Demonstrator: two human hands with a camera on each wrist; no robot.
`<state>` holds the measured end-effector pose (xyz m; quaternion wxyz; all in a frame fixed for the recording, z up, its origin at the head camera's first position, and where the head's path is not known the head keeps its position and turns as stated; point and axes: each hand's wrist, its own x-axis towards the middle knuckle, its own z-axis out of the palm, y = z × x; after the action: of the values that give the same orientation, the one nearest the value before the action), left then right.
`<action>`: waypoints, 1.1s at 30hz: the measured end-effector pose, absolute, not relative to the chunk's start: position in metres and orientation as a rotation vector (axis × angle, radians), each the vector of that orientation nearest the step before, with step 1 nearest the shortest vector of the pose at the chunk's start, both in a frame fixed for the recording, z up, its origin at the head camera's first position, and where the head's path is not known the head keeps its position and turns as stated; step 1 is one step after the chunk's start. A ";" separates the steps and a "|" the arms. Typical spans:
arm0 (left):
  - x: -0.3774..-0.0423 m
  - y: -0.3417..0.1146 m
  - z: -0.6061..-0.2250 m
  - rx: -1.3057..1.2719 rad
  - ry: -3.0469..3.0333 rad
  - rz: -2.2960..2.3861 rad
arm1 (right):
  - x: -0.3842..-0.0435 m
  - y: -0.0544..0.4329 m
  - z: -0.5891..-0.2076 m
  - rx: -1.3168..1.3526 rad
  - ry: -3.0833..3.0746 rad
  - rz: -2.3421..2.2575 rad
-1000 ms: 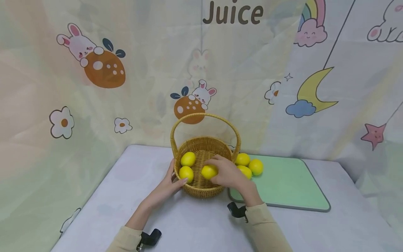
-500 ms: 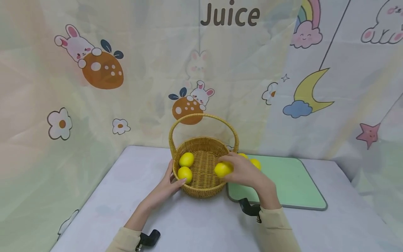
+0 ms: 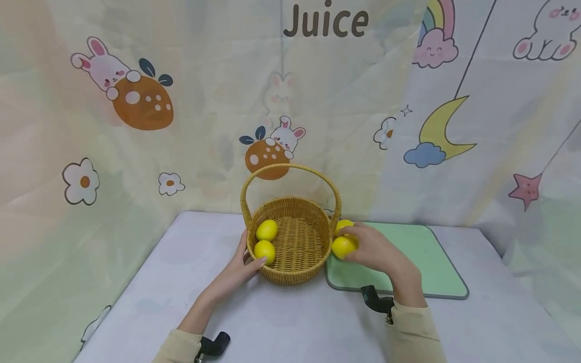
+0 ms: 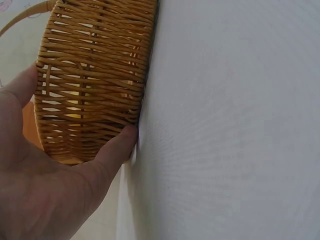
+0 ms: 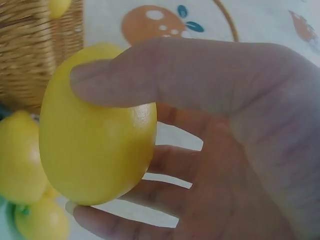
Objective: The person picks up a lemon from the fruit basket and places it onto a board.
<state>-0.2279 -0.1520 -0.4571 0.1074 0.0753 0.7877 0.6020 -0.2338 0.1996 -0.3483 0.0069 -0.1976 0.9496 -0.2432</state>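
Observation:
My right hand [image 3: 378, 250] pinches a yellow lemon [image 5: 100, 145] between thumb and fingers, just outside the right rim of a wicker basket [image 3: 297, 247]. In the head view this lemon overlaps the green board's left end. My left hand [image 3: 238, 269] grips the basket's left side, its thumb over the rim; the left wrist view shows digits on the woven wall [image 4: 95, 85]. Two lemons, a far one [image 3: 267, 230] and a near one [image 3: 265, 251], lie inside the basket against its left wall. Beyond the right hand, another lemon [image 3: 344, 225] is partly hidden.
A green board [image 3: 422, 262] with a grey edge lies right of the basket on the white table [image 3: 290, 322]. In the right wrist view, loose lemons [image 5: 20, 157] lie beside the basket. The tall basket handle [image 3: 290, 165] arches upward. A printed cloth [image 3: 204, 126] hangs behind.
My right hand has carried its lemon from inside the basket rightward, past the rim to above the board. The left hand stays on the basket; the head view has shifted slightly.

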 end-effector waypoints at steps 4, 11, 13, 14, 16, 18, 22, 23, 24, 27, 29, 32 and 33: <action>-0.228 -0.153 -0.456 0.217 2.319 1.770 | -0.234 0.202 -0.356 -0.593 2.953 -0.697; -0.229 -0.154 -0.455 0.217 2.332 1.759 | -0.237 0.200 -0.371 -0.558 2.863 -0.633; -0.229 -0.154 -0.456 0.216 2.330 1.761 | -0.238 0.199 -0.375 -0.538 2.841 -0.611; -0.229 -0.154 -0.456 0.217 2.329 1.763 | -0.239 0.199 -0.377 -0.527 2.833 -0.603; -0.230 -0.153 -0.456 0.220 2.324 1.768 | -0.239 0.198 -0.381 -0.503 2.828 -0.581; -0.230 -0.153 -0.456 0.220 2.323 1.772 | -0.239 0.198 -0.384 -0.483 2.828 -0.566; -0.229 -0.152 -0.456 0.224 2.329 1.772 | -0.238 0.198 -0.386 -0.430 2.831 -0.558; -0.229 -0.152 -0.456 0.226 2.328 1.773 | -0.238 0.198 -0.386 -0.421 2.832 -0.559; -0.229 -0.153 -0.456 0.229 2.327 1.775 | -0.238 0.199 -0.385 -0.414 2.835 -0.559; -0.229 -0.153 -0.457 0.236 2.327 1.779 | -0.236 0.200 -0.381 -0.394 2.840 -0.564; -0.229 -0.153 -0.458 0.240 2.328 1.780 | -0.235 0.202 -0.377 -0.379 2.838 -0.569; -0.229 -0.153 -0.458 0.244 2.331 1.780 | -0.233 0.204 -0.373 -0.333 2.828 -0.582; -0.229 -0.153 -0.458 0.246 2.330 1.780 | -0.232 0.204 -0.372 -0.324 2.826 -0.584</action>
<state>-0.2292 -0.1528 -0.4582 0.0991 0.0833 0.7880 0.6020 -0.2320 0.2043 -0.3717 0.1185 -0.1109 0.9663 -0.1996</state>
